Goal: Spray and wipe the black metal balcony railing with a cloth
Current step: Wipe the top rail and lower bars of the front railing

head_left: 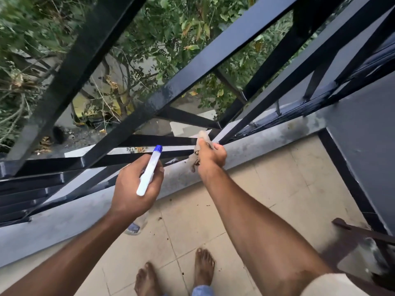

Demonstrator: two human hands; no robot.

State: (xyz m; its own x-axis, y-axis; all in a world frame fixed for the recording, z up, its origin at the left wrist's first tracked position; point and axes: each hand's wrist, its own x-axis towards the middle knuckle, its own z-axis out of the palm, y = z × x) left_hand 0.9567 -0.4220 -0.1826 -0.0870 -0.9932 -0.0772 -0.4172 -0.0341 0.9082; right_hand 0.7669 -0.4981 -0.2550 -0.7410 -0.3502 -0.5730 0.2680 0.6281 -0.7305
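The black metal railing [183,80] runs diagonally across the upper view, with wet-looking patches on one bar. My left hand [134,189] grips a spray bottle [149,169] with a white head and a blue nozzle tip pointing up toward the lower rails; its clear body hangs below my wrist. My right hand [210,157] holds a pale crumpled cloth [204,136] bunched in its fingers and presses it against a low bar where the rails meet near the ledge.
A grey concrete ledge [267,137] runs under the railing. Beige floor tiles [267,178] lie below, with my bare feet [203,268] on them. A dark grey wall [363,135] stands at right, with a brown object [363,231] at its foot. Trees and a drop lie beyond the railing.
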